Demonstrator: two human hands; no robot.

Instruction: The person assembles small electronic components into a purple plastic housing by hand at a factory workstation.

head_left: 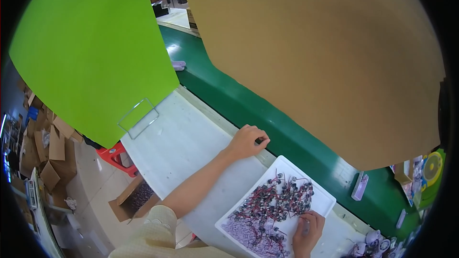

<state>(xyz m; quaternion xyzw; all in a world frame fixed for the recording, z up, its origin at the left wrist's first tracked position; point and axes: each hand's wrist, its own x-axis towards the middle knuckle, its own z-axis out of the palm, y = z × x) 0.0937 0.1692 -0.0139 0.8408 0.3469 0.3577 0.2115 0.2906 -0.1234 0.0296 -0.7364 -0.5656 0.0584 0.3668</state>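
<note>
My left hand [248,142] is at the edge of the green conveyor belt [282,131], thumb and fingers curled toward each other. A small dark spot shows between the fingertips, too small to name. Lower right, a white tray [326,201] lies on the white worktop [179,134]. In it is a heap of small black parts with red wires [275,198], beside many small light purple pieces [248,231]. My right hand [308,234] is over the tray's right side, its fingers bent and closed by the wired parts. What its fingertips grip is hidden.
A bright green panel [95,52] and a large brown board [325,57] stand ahead. Purple pieces [360,186] lie on the belt; purple round parts [375,243] sit at lower right. Left are a red stool [117,159], an open carton [134,198] and stacked cardboard boxes [52,153].
</note>
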